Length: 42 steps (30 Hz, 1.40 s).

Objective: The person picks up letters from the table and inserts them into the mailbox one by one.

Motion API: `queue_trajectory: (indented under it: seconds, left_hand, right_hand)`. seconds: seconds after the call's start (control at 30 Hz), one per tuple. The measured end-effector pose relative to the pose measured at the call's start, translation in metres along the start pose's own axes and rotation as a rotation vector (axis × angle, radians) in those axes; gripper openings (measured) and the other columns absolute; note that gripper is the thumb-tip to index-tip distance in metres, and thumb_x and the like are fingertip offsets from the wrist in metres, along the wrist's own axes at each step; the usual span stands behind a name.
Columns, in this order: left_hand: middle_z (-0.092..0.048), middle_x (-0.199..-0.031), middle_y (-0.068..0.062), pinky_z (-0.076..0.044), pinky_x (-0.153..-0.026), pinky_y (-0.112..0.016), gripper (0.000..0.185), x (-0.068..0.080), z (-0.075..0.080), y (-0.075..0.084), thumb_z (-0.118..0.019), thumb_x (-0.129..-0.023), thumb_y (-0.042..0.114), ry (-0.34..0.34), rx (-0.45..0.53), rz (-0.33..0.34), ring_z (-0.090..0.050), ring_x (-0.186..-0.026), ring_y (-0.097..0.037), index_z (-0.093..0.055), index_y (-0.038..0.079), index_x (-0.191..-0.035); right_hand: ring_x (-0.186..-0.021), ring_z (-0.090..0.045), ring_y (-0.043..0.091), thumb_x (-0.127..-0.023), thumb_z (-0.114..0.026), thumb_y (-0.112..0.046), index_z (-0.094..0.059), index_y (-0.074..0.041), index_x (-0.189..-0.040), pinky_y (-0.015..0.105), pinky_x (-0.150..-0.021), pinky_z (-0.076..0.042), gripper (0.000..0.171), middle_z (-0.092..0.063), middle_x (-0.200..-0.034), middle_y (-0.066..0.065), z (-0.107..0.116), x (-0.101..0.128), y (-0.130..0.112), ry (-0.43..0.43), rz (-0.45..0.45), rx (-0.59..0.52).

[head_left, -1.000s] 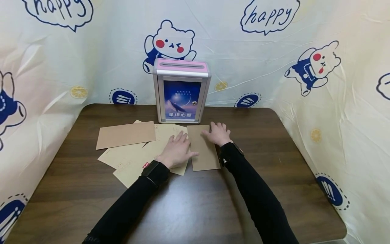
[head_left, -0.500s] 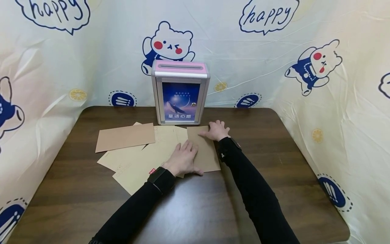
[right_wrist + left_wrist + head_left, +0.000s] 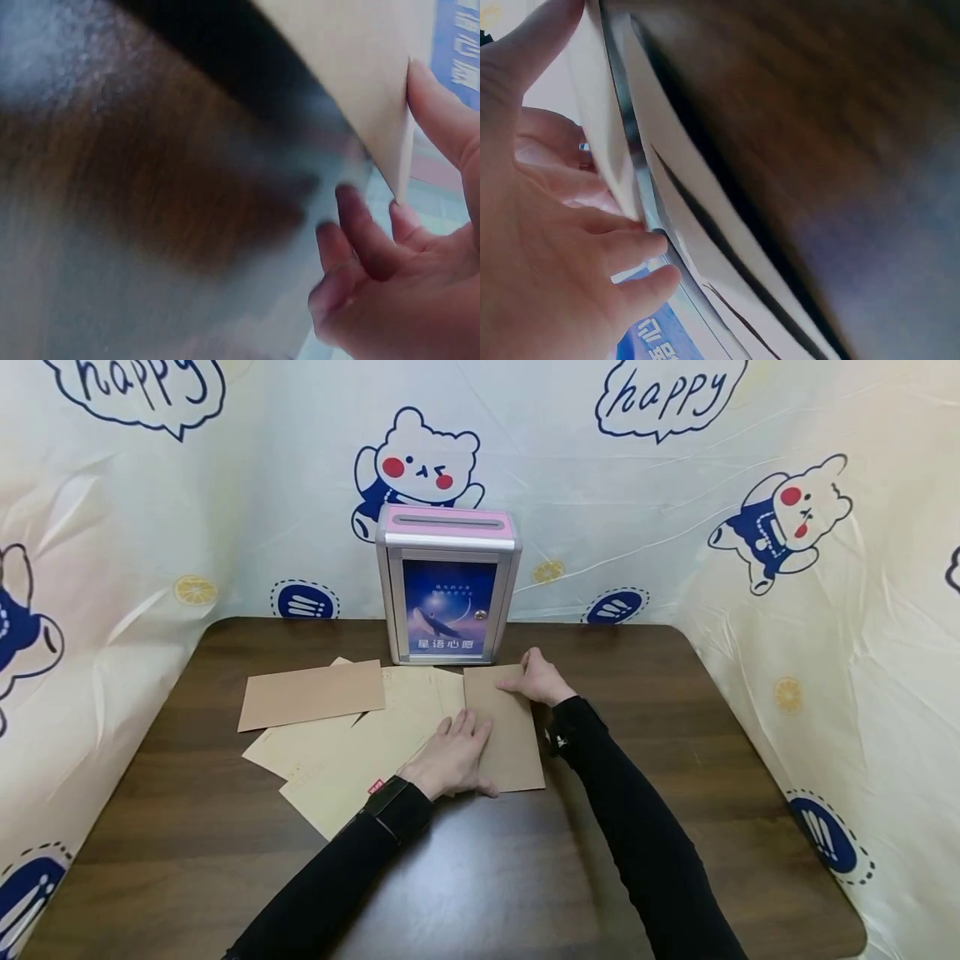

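Two hands work one brown envelope [image 3: 504,727] in the head view: it lies lengthwise on the counter [image 3: 480,860], just near of the pink-topped box [image 3: 447,583], beside a loose spread of paler envelopes [image 3: 352,752] and another brown one [image 3: 311,693] to the left. None of the envelopes is in the box slot, so the work looks barely begun, with every envelope left on the counter. Here the left hand [image 3: 453,758] rests flat on the envelope's near left edge, fingers straight and close together, thumb along the near end. The right hand [image 3: 538,678] is at the far right corner, fingers curled on it. From the left wrist, the fingers [image 3: 622,247] lie gently bent against stacked paper edges, the thumb at the top; they press rather than clasp, and blue box lettering shows beyond. From the right wrist, the envelope's corner [image 3: 375,90] is lifted clear of the counter, the thumb [image 3: 442,120] on its upper face and the other fingers [image 3: 360,232] curled below, a narrow pinch on the edge.
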<state>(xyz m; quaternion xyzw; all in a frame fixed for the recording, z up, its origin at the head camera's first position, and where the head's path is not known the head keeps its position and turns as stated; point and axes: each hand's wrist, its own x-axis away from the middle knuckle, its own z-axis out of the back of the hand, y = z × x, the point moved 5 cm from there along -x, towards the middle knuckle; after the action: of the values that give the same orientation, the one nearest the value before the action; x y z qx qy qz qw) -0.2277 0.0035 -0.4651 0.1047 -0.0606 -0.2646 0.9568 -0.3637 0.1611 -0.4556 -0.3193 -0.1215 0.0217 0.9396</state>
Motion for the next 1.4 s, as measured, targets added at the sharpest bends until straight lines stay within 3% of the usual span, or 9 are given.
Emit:
queue_trajectory:
  seconds: [0.3,0.6,0.7,0.83,0.93,1.07,1.17,1.3,1.4]
  left_hand:
    - [-0.007,-0.151,-0.042,-0.051,-0.092,-0.039,0.124,0.004,0.004,0.001,-0.091,-0.066,0.040,0.100,0.259,0.011,-0.057,-0.113,-0.043,-0.013,0.004,-0.156]
    - [-0.031,-0.147,-0.035,-0.050,-0.094,-0.043,0.110,0.008,0.010,0.001,-0.082,-0.081,0.023,0.202,0.267,-0.079,-0.059,-0.112,-0.041,-0.004,0.013,-0.158]
    - [-0.048,-0.140,-0.028,-0.050,-0.094,-0.039,0.111,0.009,0.018,-0.001,-0.079,-0.083,0.014,0.282,0.327,-0.098,-0.063,-0.107,-0.033,0.003,0.015,-0.157]
    - [-0.070,-0.096,-0.016,-0.054,-0.081,-0.035,0.110,0.010,0.033,-0.005,-0.076,-0.086,0.009,0.381,0.440,-0.080,-0.067,-0.081,-0.023,0.007,0.016,-0.157]
    - [-0.069,-0.081,-0.009,-0.055,-0.074,-0.035,0.103,0.011,0.043,-0.009,-0.074,-0.087,0.008,0.423,0.528,-0.044,-0.066,-0.073,-0.019,0.001,0.014,-0.158]
    - [-0.072,-0.093,-0.011,-0.056,-0.077,-0.033,0.077,0.011,0.052,-0.016,-0.071,-0.089,0.006,0.446,0.596,-0.009,-0.070,-0.084,-0.020,-0.027,0.003,-0.152]
    - [-0.072,-0.093,-0.014,-0.057,-0.072,-0.032,0.039,0.011,0.060,-0.020,-0.070,-0.090,0.005,0.469,0.595,0.000,-0.070,-0.083,-0.022,-0.055,-0.001,-0.125]
    - [-0.073,-0.088,-0.011,-0.054,-0.064,-0.031,0.008,0.012,0.070,-0.024,-0.070,-0.090,0.008,0.511,0.573,0.000,-0.068,-0.076,-0.018,-0.063,0.003,-0.092]
    - [-0.074,-0.087,-0.007,-0.051,-0.062,-0.030,0.006,0.014,0.079,-0.029,-0.070,-0.090,0.011,0.543,0.574,-0.013,-0.066,-0.074,-0.014,-0.068,0.005,-0.092]
  right_hand:
    - [-0.094,-0.050,0.025,-0.090,-0.073,-0.023,-0.034,-0.004,-0.119,0.034,-0.081,-0.040,0.052,-0.054,-0.112,0.018,0.023,0.013,0.005,0.029,-0.015,-0.427]
    - [-0.080,-0.060,0.018,-0.092,-0.071,-0.023,-0.040,-0.006,-0.132,0.033,-0.072,-0.045,0.054,-0.065,-0.111,0.017,0.045,0.034,-0.003,0.031,-0.045,-0.651]
    - [-0.074,-0.058,0.014,-0.091,-0.071,-0.023,-0.047,-0.007,-0.123,0.028,-0.065,-0.044,0.043,-0.067,-0.099,0.009,0.053,0.042,-0.011,0.044,-0.030,-0.682]
    - [-0.062,-0.046,0.010,-0.092,-0.071,-0.023,-0.048,-0.007,-0.093,0.023,-0.055,-0.035,0.028,-0.049,-0.068,-0.004,0.065,0.055,-0.024,0.064,0.047,-0.747]
    - [-0.057,-0.036,0.010,-0.092,-0.070,-0.022,-0.040,-0.008,-0.076,0.021,-0.051,-0.028,0.037,-0.030,-0.061,-0.005,0.074,0.066,-0.036,0.085,0.131,-0.808]
    - [-0.058,-0.044,0.010,-0.090,-0.072,-0.020,-0.052,-0.007,-0.069,0.021,-0.050,-0.029,0.032,-0.049,-0.061,-0.003,0.084,0.078,-0.052,0.122,0.240,-0.832]
    - [-0.063,-0.052,0.012,-0.088,-0.074,-0.021,-0.067,-0.006,-0.075,0.022,-0.052,-0.032,0.021,-0.064,-0.071,0.000,0.091,0.089,-0.066,0.142,0.305,-0.803]
    - [-0.062,-0.040,0.013,-0.087,-0.076,-0.025,-0.052,-0.007,-0.060,0.025,-0.053,-0.023,0.040,-0.043,-0.058,-0.003,0.100,0.107,-0.084,0.168,0.383,-0.739]
    - [-0.063,-0.029,0.016,-0.086,-0.077,-0.028,-0.035,-0.007,-0.058,0.028,-0.056,-0.018,0.054,-0.022,-0.059,-0.002,0.106,0.121,-0.095,0.196,0.425,-0.663]
